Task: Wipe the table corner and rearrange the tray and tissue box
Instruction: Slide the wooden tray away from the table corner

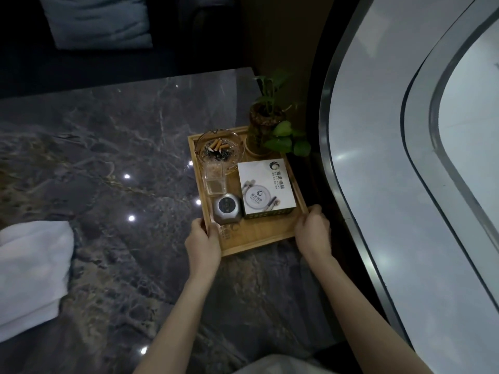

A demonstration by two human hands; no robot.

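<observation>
A wooden tray (259,236) rests on the dark marble table (113,163) near its far right corner. My left hand (203,242) grips the tray's near left edge, and my right hand (313,230) grips its near right corner. On the tray stand a white tissue box (266,184), a glass ashtray (220,151) with cigarette butts, a clear holder (215,179) and a small round metal tin (227,209). A white cloth (32,271) lies on the table at the left edge of the view.
A potted green plant (266,122) stands at the tray's far right corner, by the table's edge. A curved window frame (348,184) runs close along the right. A dark sofa with a grey cushion (97,20) lies beyond the table.
</observation>
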